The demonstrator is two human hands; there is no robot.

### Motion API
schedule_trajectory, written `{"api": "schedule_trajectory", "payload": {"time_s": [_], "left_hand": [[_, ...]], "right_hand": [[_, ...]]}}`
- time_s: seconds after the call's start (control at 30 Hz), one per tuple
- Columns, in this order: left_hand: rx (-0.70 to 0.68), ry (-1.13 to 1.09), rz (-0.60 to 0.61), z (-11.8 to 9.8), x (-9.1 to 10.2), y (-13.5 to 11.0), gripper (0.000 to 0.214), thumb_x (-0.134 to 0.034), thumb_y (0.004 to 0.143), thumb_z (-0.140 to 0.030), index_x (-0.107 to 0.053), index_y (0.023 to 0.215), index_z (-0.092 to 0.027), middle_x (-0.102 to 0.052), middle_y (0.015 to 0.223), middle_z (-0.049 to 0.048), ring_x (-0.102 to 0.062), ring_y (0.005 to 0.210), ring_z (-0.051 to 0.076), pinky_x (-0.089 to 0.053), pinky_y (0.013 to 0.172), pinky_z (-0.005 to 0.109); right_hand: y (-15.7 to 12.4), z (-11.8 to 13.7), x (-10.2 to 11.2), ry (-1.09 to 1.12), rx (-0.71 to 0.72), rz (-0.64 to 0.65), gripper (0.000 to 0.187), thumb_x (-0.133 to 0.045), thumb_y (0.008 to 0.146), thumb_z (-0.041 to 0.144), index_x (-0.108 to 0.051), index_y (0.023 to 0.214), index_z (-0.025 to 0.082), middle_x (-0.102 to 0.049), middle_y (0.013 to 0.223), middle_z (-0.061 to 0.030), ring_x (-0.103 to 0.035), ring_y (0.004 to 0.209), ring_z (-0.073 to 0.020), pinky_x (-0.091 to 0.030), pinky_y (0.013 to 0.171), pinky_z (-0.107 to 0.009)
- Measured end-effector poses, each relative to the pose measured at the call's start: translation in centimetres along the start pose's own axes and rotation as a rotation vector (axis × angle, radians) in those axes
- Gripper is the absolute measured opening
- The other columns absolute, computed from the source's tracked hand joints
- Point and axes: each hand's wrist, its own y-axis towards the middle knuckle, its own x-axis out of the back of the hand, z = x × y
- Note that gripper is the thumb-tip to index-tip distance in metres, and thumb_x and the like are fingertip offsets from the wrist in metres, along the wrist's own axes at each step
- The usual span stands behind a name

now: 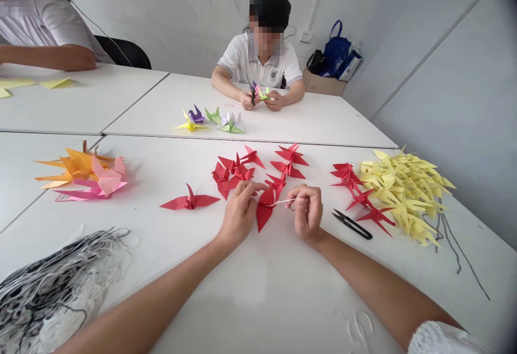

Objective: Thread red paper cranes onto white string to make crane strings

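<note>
A red paper crane (265, 209) lies between my hands, with a white string (286, 201) running from it to the right. My right hand (309, 211) is closed, pinching that string between thumb and fingers. On the crane's left side, my left hand (238, 211) has its fingers bent and pressed against the paper; its fingertips are partly hidden. More red cranes (236, 171) sit just beyond my left hand, and another red group (289, 161) is farther back. One single red crane (189, 201) rests left of my left hand.
Black thread snips (352, 224) lie right of my right hand, near red cranes (361, 195) and a yellow crane pile (404, 192). Orange and pink cranes (86, 171) and tangled strings (60, 284) are left. Across the table, a person (262, 57) holds scissors and a crane.
</note>
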Motion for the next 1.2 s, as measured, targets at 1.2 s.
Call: {"api": "schedule_trajectory", "payload": {"time_s": [1.2], "left_hand": [[-0.126, -0.120, 0.038, -0.79, 0.12, -0.10, 0.012, -0.056, 0.087, -0.013, -0.063, 0.087, -0.022, -0.059, 0.090, 0.0028, -0.058, 0.087, 0.018, -0.049, 0.079, 0.031]], "right_hand": [[0.10, -0.17, -0.07, -0.007, -0.116, 0.086, 0.009, -0.040, 0.101, 0.023, -0.045, 0.093, 0.022, -0.055, 0.074, 0.0012, -0.054, 0.059, -0.0124, -0.046, 0.057, -0.027]]}}
